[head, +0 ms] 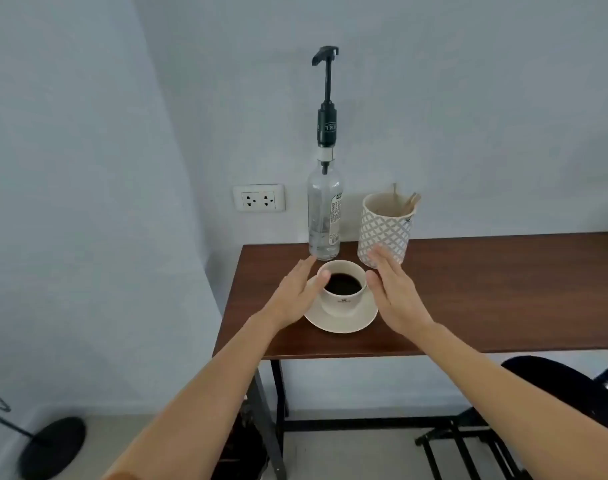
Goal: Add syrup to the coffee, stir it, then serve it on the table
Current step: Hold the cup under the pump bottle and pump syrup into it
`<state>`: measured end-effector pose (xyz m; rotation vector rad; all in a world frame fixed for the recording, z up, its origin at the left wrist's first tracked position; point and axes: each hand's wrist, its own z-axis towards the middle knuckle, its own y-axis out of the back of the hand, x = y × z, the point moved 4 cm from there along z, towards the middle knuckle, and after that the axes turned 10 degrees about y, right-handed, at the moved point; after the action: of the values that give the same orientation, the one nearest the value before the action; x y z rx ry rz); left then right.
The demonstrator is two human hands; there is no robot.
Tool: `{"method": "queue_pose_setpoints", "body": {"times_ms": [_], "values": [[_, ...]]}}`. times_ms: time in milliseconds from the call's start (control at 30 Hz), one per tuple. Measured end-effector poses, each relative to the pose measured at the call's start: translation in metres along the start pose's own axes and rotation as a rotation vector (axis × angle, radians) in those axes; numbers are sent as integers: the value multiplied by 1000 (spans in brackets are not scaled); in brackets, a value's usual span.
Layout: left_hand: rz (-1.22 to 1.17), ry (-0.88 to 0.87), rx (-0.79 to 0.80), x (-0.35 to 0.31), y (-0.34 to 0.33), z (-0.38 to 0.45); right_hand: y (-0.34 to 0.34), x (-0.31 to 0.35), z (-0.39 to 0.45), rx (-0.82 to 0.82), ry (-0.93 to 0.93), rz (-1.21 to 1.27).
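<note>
A white cup of black coffee (343, 285) stands on a white saucer (340, 323) near the left end of a dark wooden table (486, 299). Just behind the cup stands a clear syrup bottle (324, 216) with a tall black pump whose head is raised. My left hand (295, 296) is flat and open at the cup's left side, its thumb at the rim. To the right of the cup, my right hand (394, 292) is open too, thumb close to the cup's wall. Neither hand holds anything.
A patterned white holder (384, 233) with wooden stir sticks (410, 199) stands right of the bottle, partly behind my right fingers. A wall socket (259, 198) is left of the bottle. A black chair (559, 386) is under the table's right side, and a black stand base (51, 446) sits on the floor.
</note>
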<state>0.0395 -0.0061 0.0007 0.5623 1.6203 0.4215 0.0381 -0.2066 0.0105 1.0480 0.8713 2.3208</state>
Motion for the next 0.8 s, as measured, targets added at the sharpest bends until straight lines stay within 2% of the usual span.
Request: {"method": "queue_pose_setpoints", "body": {"times_ms": [133,400,800], "values": [[-61,-80,62,2,-14,0,-14,-5,-9,19,-138,126],[-171,-104,-42,7,-33,2,-20,-12,-10,-34,-293,366],[-221,-106,-253,-5,-36,1,-12,-22,-2,25,-288,562]]}}
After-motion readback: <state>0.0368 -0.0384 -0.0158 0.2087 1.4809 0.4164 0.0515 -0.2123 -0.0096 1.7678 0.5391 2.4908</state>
